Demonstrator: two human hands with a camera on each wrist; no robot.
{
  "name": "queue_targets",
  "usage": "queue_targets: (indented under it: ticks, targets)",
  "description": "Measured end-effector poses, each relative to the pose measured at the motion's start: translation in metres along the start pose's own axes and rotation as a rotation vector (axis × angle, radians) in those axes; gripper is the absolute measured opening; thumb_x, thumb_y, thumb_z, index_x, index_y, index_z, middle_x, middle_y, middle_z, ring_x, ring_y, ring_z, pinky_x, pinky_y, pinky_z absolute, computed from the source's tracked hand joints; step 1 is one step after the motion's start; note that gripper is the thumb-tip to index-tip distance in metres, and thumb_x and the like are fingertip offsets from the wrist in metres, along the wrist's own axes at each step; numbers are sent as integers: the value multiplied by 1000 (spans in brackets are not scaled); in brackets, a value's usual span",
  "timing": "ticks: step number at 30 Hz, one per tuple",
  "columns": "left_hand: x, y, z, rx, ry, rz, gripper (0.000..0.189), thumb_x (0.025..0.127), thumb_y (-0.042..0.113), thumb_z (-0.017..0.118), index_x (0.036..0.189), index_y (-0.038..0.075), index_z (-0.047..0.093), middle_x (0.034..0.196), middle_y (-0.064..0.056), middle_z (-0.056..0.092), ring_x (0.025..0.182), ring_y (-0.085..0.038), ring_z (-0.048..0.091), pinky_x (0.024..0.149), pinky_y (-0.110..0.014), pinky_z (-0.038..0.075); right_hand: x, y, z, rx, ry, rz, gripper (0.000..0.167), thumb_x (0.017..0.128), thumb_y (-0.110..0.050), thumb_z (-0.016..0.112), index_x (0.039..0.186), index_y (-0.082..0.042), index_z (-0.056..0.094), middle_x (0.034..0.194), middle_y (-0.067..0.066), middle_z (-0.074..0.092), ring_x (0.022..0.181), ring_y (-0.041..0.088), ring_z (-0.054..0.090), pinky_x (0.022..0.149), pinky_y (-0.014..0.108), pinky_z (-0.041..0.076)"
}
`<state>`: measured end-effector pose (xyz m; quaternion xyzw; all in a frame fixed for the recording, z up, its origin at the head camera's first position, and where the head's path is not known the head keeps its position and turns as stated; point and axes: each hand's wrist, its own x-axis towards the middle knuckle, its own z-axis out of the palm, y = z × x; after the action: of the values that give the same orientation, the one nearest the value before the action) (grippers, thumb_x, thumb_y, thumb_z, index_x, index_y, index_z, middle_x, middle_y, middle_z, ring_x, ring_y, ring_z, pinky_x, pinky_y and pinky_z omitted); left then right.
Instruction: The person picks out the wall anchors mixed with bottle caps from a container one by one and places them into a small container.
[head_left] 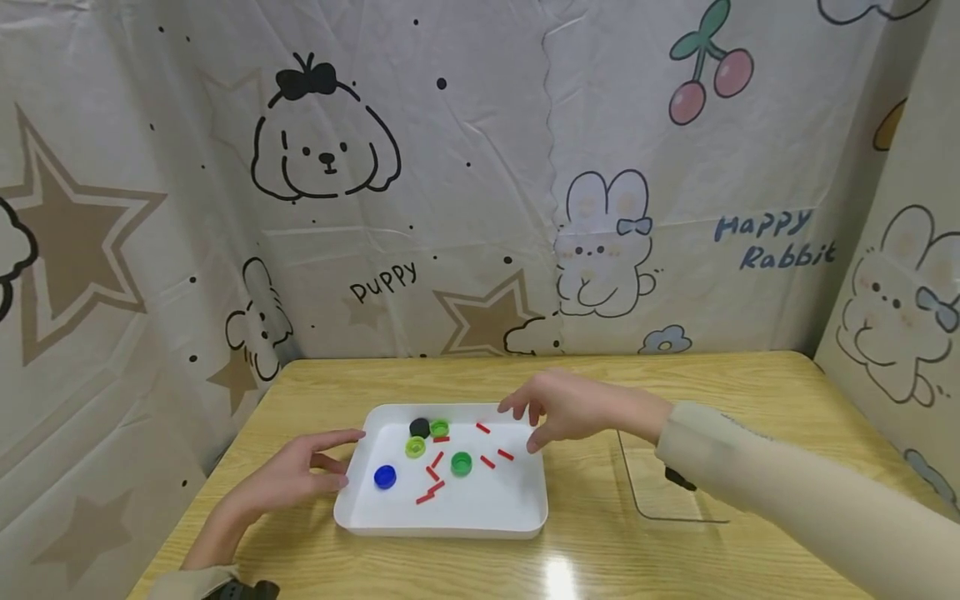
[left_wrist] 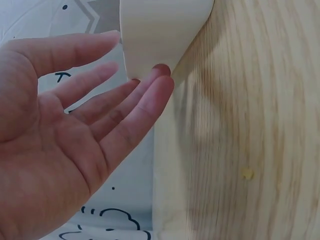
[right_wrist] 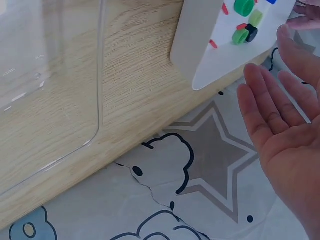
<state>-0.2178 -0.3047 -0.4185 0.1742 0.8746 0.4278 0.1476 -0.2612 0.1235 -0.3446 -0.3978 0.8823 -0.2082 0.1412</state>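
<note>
A shallow white tray (head_left: 495, 510) stands on the table, holding round bottle caps and several short red sticks (head_left: 487, 462). The caps include a blue cap (head_left: 385, 477), a dark green cap (head_left: 461, 464), a black cap (head_left: 420, 427), a light green cap (head_left: 440, 428) and a yellow-green cap (head_left: 415, 447). At the tray's left end is my left hand (head_left: 288, 473), fingers extended, fingertips at the outer wall (left_wrist: 165, 30). My right hand (head_left: 568, 406) hovers by the far right corner with loosely bent fingers. Nothing shows between its fingers (right_wrist: 257, 95).
To the right of the tray, a clear plastic container or lid (right_wrist: 100, 75) lies on the wooden table (head_left: 592, 550), partly behind the right forearm. A printed cloth (head_left: 465, 208) hangs behind the table's far edge and along the sides.
</note>
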Motion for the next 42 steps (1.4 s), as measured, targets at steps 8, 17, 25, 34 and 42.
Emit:
queue_targets:
  ticks: [8, 17, 25, 34, 42]
  targets:
    - [3, -3, 1, -170, -65, -91, 72, 94, 7, 75, 158, -3, 43, 152, -31, 49, 103, -32, 69, 72, -48, 65, 23, 7, 7, -37, -77, 2, 47, 84, -6, 90, 129, -8, 76, 103, -1, 75, 82, 6, 66, 73, 25, 58]
    - [6, -7, -4, -221, -105, -84, 68, 94, 4, 74, 155, -6, 45, 153, -32, 47, 99, -32, 72, 66, -53, 64, 40, 8, 17, -97, -131, 34, 51, 83, -5, 91, 132, -6, 74, 107, 6, 75, 80, 8, 64, 74, 25, 57]
    - [6, -9, -6, -293, -121, -119, 67, 95, 4, 74, 155, -4, 46, 164, -32, 31, 96, -34, 72, 67, -56, 63, 50, 9, 26, -99, -162, 79, 55, 83, -1, 90, 134, -9, 74, 106, 4, 74, 82, 9, 64, 75, 22, 57]
    - [8, -11, -5, -291, -113, -124, 67, 94, 4, 74, 155, -2, 46, 166, -33, 27, 88, -36, 73, 67, -55, 64, 55, 17, 34, -152, -193, 76, 50, 81, -3, 92, 128, -14, 78, 96, -5, 73, 87, 8, 60, 76, 21, 55]
    - [8, -11, -5, -303, -118, -114, 67, 94, 2, 74, 155, -4, 46, 165, -34, 26, 92, -35, 72, 68, -56, 64, 59, 19, 39, -158, -192, 50, 43, 80, 0, 92, 120, -10, 81, 94, -4, 75, 86, 5, 66, 75, 18, 56]
